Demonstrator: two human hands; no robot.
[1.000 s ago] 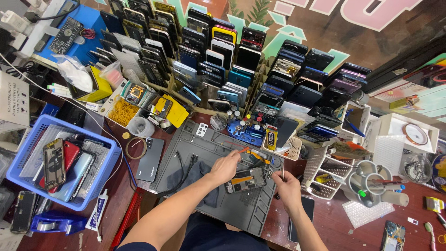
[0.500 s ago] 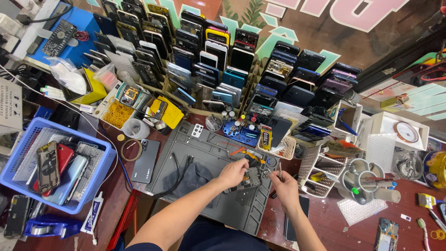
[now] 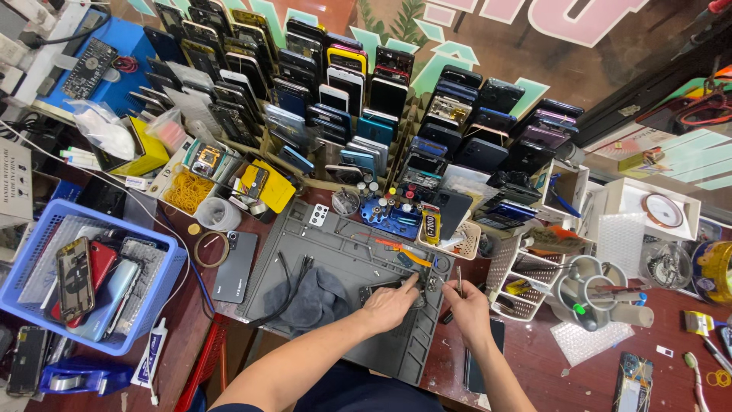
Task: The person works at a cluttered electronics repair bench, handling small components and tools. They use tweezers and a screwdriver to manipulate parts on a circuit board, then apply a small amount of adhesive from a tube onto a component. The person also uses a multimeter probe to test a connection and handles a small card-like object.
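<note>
My view has tipped down toward the mat over the last second, and the racks of phones now sit higher in it. Both hands have stayed over the opened phone at the mat's right side; the left hand has slid a little toward me and now lies flat across it, so I judge the work is still on that one spot. My left fingers are curled down, pressing the phone to the mat and covering most of it. My right hand is just beside it, its fingers pinched on a thin tool that stands nearly upright. A grey cloth lies left of my left hand.
</note>
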